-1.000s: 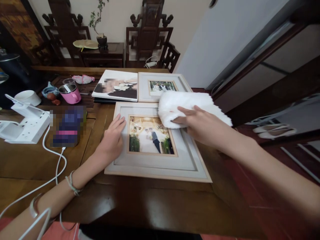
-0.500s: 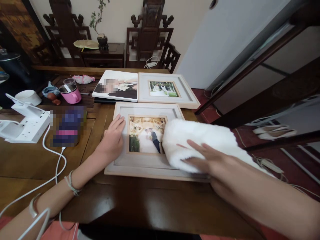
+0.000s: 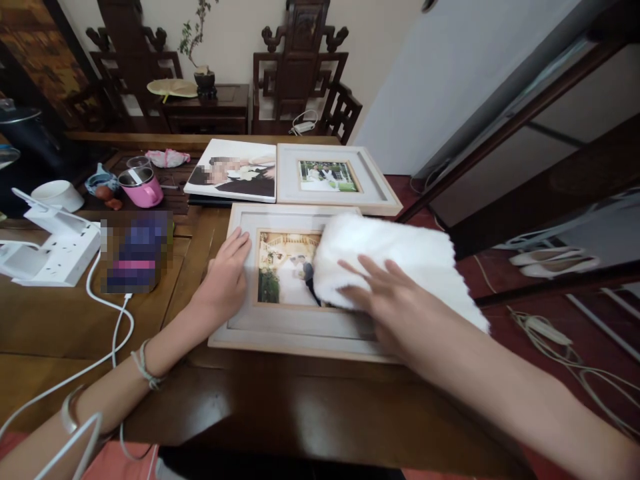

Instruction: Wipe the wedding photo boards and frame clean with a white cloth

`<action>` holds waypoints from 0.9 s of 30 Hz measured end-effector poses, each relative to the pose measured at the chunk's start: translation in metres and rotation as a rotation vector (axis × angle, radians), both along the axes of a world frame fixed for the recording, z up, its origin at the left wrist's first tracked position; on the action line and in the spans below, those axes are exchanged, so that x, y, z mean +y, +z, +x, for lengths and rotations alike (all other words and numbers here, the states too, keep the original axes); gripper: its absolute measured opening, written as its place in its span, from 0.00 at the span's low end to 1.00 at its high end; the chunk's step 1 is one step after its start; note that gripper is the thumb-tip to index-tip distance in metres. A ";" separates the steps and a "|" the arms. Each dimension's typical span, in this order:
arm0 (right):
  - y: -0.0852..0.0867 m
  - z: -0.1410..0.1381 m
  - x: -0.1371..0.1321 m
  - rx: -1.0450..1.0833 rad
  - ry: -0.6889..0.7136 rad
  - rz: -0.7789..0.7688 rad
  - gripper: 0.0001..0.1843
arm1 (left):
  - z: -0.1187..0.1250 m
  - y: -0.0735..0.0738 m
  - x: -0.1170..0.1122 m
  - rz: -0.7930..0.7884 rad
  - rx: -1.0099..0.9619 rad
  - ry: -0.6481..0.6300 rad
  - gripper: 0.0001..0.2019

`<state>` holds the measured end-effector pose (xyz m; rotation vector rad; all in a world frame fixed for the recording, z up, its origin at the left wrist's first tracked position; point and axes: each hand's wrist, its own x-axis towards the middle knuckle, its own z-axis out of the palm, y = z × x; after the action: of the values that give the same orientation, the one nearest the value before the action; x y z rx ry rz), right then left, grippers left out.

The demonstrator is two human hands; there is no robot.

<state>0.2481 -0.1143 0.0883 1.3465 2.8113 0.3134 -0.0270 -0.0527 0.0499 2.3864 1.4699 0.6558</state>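
A light wooden picture frame (image 3: 290, 330) lies flat on the table, with a wedding photo in its middle. At its left edge my left hand (image 3: 224, 277) grips the border, fingers over the top and thumb out of sight. My right hand (image 3: 393, 293) holds a fluffy white cloth (image 3: 400, 237) and presses it on the right part of the frame. The cloth hides the right side of the photo and the frame's right edge. Some of it hangs off to the right.
Behind lie a second picture frame (image 3: 370, 175) and a white photo panel (image 3: 240, 190). To the left are a blurred-out dark item (image 3: 135, 253), a power strip (image 3: 60, 250) with white cables, a pink mug (image 3: 143, 190) and a white bowl (image 3: 57, 195). A dark railing (image 3: 510, 123) rises at right.
My right hand and the white cloth have moved left and away from me across the frame, covering more of the photo. My left hand stays on the left edge.
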 end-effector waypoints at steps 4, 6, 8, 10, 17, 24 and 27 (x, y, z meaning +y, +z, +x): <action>0.000 0.015 -0.060 0.063 0.152 0.000 0.29 | 0.001 0.004 -0.003 -0.003 -0.018 0.008 0.29; -0.001 0.017 -0.073 0.099 0.207 0.000 0.33 | 0.002 0.005 -0.003 -0.004 -0.015 0.002 0.29; -0.001 0.010 -0.068 0.150 0.189 0.022 0.35 | 0.002 0.007 -0.004 -0.009 0.002 -0.007 0.29; 0.000 -0.001 -0.048 0.183 0.071 0.023 0.35 | 0.002 0.007 -0.003 -0.016 0.024 -0.013 0.29; -0.004 -0.028 0.064 0.135 -0.211 -0.012 0.33 | 0.004 -0.005 0.000 0.001 0.010 -0.017 0.31; 0.000 -0.028 0.028 0.082 -0.064 -0.148 0.31 | 0.002 -0.002 0.001 -0.010 0.014 -0.009 0.30; 0.001 -0.019 -0.027 0.141 0.066 -0.195 0.30 | 0.001 0.000 -0.001 0.002 -0.002 -0.020 0.30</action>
<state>0.2292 -0.1412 0.0889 1.2845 2.9107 -0.0583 -0.0260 -0.0533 0.0497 2.3980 1.4433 0.6547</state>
